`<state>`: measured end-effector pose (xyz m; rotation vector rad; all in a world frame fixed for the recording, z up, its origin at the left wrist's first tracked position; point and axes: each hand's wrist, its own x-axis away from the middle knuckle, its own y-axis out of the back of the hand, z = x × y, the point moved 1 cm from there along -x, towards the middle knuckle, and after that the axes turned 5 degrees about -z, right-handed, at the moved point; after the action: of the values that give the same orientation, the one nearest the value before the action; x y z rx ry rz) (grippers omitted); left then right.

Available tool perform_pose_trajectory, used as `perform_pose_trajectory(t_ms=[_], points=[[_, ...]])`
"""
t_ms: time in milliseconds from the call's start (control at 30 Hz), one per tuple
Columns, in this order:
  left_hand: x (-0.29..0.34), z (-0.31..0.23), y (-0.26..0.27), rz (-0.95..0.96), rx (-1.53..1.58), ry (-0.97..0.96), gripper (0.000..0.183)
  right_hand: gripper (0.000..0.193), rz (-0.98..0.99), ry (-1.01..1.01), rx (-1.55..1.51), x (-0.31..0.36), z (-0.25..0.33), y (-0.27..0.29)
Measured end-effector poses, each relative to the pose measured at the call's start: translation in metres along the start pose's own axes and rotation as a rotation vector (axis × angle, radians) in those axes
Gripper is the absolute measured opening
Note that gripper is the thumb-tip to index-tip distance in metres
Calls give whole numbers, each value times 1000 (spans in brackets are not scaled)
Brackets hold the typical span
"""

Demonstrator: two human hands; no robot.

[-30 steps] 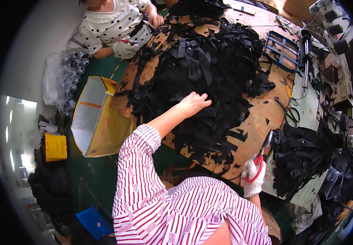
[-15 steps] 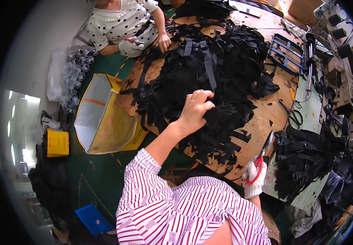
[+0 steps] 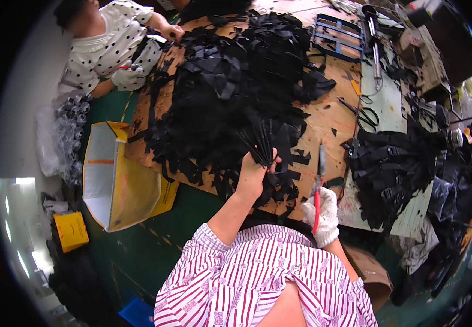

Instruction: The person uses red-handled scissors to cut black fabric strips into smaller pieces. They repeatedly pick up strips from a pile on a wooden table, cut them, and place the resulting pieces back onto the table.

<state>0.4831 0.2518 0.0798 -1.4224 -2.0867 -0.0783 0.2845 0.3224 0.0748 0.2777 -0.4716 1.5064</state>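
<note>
A grey-white wall (image 3: 17, 125) is seen at the left, and below it a pale surface is broken by white streaks and a bright patch of light (image 3: 42, 260). The floor (image 3: 137, 256) is coloured dark green and marked with worn yellowish lines (image 3: 159, 236). 2 work surfaces are set side by side: 1 brown wooden tabletop (image 3: 328, 122) and 1 pale greenish tabletop (image 3: 391, 106).

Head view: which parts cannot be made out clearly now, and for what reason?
All in the head view:
Held black strips: lower ends hidden by the left hand.
Red-handled scissors: handles partly covered by the gloved right hand.
Blue object: cut off by the lower edge.
Black pile: pieces too overlapped and dark to count.
</note>
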Motion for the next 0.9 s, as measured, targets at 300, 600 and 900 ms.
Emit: perform_pose_trajectory(t_ms=[300,600,900], points=[[9,15,-11,21,-50,-107,17,52,158,253,382,-7,-29,8],[16,29,-10,173,-109,-159,20,50,180,291,496,-8,-19,7],[16,32,-10,107,-245,-315,12,39,108,-134,55,4,-12,-5]])
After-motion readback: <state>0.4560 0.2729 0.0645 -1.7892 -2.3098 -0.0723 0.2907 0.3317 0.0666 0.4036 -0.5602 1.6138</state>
